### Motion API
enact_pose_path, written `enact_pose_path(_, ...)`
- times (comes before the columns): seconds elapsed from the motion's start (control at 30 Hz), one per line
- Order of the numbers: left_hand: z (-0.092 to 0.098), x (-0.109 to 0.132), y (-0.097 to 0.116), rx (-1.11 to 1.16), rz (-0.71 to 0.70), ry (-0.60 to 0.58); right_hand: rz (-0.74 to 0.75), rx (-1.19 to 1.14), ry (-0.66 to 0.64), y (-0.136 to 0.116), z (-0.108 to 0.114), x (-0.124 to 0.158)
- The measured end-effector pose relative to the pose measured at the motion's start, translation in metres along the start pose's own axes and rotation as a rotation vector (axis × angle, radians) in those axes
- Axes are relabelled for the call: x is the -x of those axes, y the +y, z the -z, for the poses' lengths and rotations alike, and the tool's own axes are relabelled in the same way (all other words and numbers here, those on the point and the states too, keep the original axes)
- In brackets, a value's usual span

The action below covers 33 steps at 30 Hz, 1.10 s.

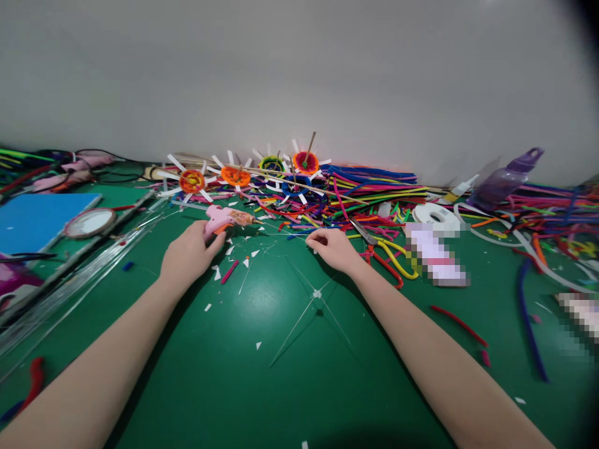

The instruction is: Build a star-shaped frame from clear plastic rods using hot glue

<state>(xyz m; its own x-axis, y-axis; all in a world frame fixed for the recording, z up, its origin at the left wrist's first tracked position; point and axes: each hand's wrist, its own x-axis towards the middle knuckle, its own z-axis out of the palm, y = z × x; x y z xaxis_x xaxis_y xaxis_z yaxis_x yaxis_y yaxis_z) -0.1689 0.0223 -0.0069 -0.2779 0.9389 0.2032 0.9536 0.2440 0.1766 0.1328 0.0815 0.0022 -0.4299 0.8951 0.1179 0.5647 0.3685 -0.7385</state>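
Note:
My left hand (189, 252) is closed round the handle of a pink glue gun (227, 218), whose nozzle points right over the green table (262, 386). My right hand (333, 247) rests a little to the right, fingers pinched on a thin clear stick that runs left toward the nozzle. A cross of thin clear sticks (317, 293) joined at the middle lies on the mat between my forearms. White paper scraps (234, 262) are scattered below the gun.
A heap of coloured pipe cleaners (374, 187) and several round paper flowers (236, 176) lie along the wall. Scissors (369, 240), a white tape roll (437, 215) and a purple bottle (508, 178) sit to the right. On the left are a blue sheet (37, 218), a round mirror (88, 222) and long clear rods (70, 280).

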Motion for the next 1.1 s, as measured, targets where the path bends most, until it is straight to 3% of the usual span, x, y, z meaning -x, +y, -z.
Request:
enact_pose_path(0.57,0.0044,0.0016,0.0039,0.004,-0.003,-0.007,-0.087,-0.305,0.048,0.0055,0.0038,-0.0053)
enact_pose_path(1.1,0.004,0.0023,0.0032,0.068,0.055,0.093,-0.041,-0.101,0.015,0.0017,-0.0011,-0.002)
